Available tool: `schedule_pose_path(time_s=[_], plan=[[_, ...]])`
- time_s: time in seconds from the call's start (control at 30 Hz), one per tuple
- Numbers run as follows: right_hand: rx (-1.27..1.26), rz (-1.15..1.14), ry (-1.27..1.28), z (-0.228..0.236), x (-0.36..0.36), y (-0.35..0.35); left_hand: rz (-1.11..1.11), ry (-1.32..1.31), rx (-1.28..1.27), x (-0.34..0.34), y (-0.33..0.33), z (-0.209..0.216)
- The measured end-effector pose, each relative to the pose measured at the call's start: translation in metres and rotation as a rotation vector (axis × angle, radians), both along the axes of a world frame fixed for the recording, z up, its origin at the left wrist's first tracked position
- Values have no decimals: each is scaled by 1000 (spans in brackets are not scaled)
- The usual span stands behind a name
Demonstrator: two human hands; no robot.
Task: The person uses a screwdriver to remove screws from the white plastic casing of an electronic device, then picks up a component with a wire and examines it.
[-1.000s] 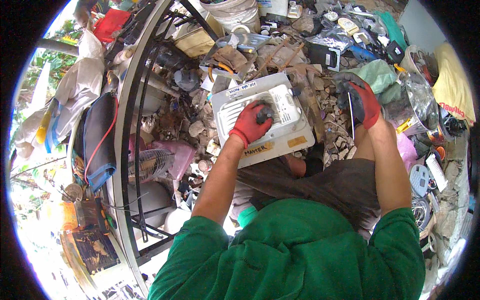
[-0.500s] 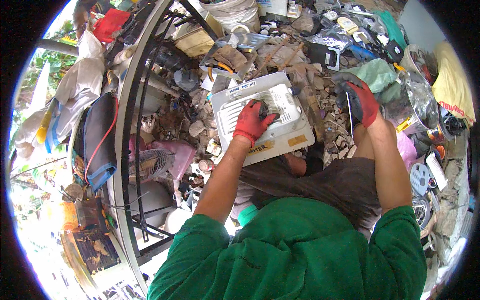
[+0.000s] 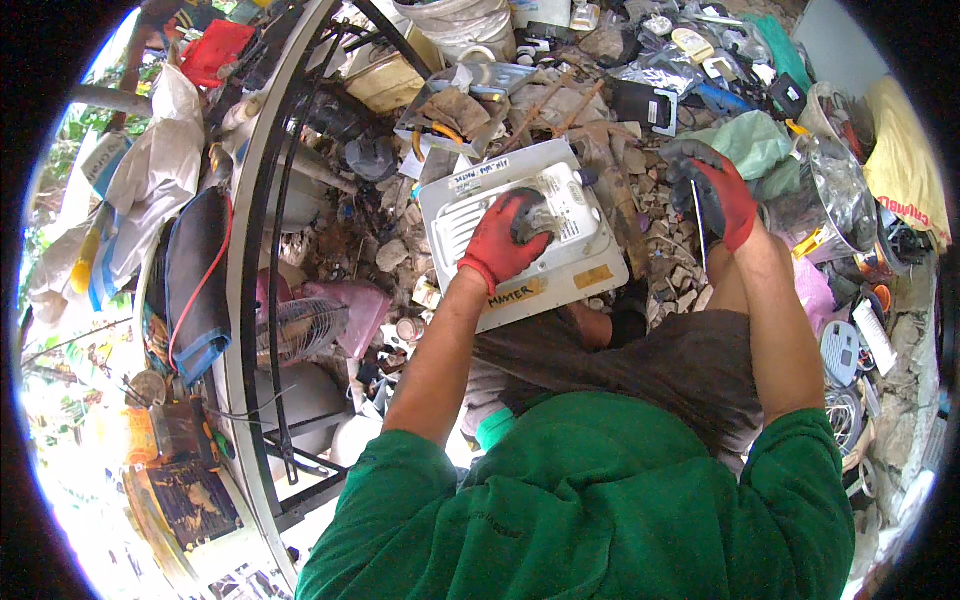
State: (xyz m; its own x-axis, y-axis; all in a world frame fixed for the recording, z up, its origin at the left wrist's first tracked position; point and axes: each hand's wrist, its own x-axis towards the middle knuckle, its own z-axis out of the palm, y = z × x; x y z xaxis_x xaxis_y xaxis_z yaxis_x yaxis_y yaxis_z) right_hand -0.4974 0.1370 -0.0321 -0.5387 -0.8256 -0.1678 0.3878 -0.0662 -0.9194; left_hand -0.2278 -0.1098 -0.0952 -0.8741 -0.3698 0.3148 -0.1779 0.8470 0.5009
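**Q:** What has changed at the left hand (image 3: pixel 512 235)?
**A:** Its fingers are arched more than half a second ago. It remains on the ribbed white casing (image 3: pixel 572 207), thumb apart from fingers. A grey patch (image 3: pixel 541 220) shows between them; whether it is gripped, I cannot tell. Contact therefore continues on the casing, which lies on the pale panel (image 3: pixel 560 278) in front of the person.

**Q:** And the right hand (image 3: pixel 724 200)?
**A:** Nearly unmoved: clamped on a thin strip (image 3: pixel 699 225), seen edge-on, well apart from the panel.

**Q:** Note edges and room.
**A:** The panel's lower edge adjoins the shorts (image 3: pixel 620 355); its upper edge is near a tray (image 3: pixel 478 150). Rubble (image 3: pixel 672 285) lies between panel and strip, leaving lateral room. A metal frame (image 3: pixel 251 180) bounds the left side.
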Motion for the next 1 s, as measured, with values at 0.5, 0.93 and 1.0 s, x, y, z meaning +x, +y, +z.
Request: schedule_pose_path(time_s=[0.5,0.93,1.0], plan=[[30,-25,29,-7,-7,2,16,-179,150,-8,1,9],[94,-84,17,4,1,3,110,-79,228,-10,2,4],[80,-94,4,1,-2,7,275,87,544,-5,-10,9]])
